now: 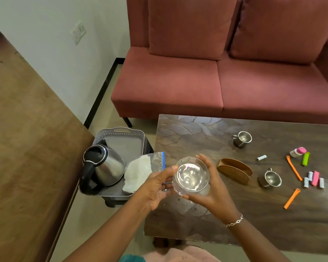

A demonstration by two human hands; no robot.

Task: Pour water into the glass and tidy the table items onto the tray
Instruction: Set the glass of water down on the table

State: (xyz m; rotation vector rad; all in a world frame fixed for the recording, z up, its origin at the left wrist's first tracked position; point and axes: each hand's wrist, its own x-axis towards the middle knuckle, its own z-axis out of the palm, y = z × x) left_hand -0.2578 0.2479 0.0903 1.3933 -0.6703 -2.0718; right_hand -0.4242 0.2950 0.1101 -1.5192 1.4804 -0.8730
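Glass point(191, 175) upright over tabletop point(225, 224) near-left corner, btwn L grip point(155, 188) and R grip point(211, 186), both curled round it. Tray point(121, 129) w/ kettle point(108, 165) lies left of glass; L grip nearer.

A dusty-red sofa point(169, 86) is set opposite, two back cushions point(187, 25) propped on it; a white socket point(78, 32) is fixed to the wall point(51, 53); a brown wooden top point(27, 129) is seen at left.

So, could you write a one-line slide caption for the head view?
Left hand and right hand hold the glass by the table edge, beside the tray with the kettle.
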